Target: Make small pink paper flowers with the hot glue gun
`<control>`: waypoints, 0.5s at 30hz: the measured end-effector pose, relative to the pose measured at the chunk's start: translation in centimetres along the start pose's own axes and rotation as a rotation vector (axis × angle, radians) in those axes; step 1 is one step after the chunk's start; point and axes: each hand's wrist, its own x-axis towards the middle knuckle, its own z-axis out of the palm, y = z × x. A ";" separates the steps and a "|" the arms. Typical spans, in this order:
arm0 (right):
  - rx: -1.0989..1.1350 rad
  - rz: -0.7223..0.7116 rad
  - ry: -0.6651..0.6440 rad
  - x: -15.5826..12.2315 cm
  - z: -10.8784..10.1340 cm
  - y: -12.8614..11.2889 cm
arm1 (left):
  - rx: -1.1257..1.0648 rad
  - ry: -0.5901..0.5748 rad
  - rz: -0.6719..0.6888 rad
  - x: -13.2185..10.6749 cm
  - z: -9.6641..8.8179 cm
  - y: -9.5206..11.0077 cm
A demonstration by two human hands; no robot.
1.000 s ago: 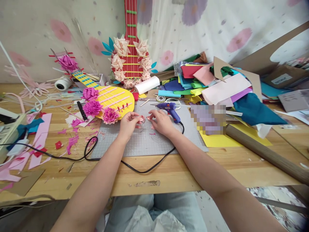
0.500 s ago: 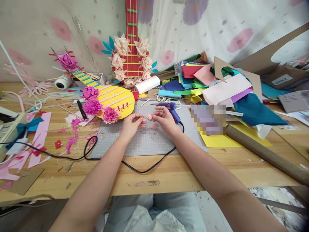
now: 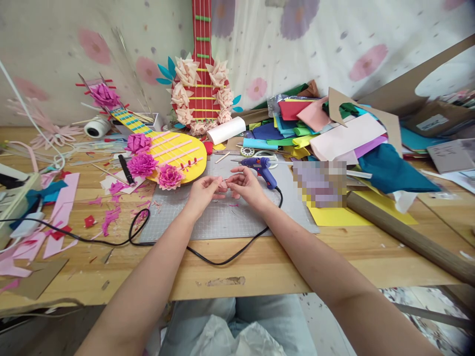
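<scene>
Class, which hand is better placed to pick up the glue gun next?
Right, probably: both pinch a petal, but the right hand is beside the glue gun; the left hand is farther.

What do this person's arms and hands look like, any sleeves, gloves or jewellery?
The left hand and the right hand are bare, with no gloves. Both forearms are uncovered as far as the picture shows, with no sleeves in view. No watch or bracelet shows at either wrist. Rings are too small to tell. Light blue jeans cover the lap.

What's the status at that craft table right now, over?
Left hand and right hand together over the grey cutting mat, pinching a small pink paper piece. Blue glue gun lies just beyond the right hand.
</scene>
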 end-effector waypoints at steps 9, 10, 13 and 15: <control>-0.492 -0.266 0.156 0.1 -0.9 0.0 | 0.109 0.091 0.156 0.6 -1.0 0.2; -0.609 -0.298 0.183 0.2 -1.1 -0.1 | 0.135 0.120 0.222 0.6 -1.3 0.4; -0.922 -0.313 0.137 0.8 -1.2 -0.6 | 0.234 0.244 0.476 0.6 -2.5 1.7; -1.088 -0.297 0.050 1.4 -1.1 -0.8 | 0.255 0.386 0.608 0.5 -3.8 2.9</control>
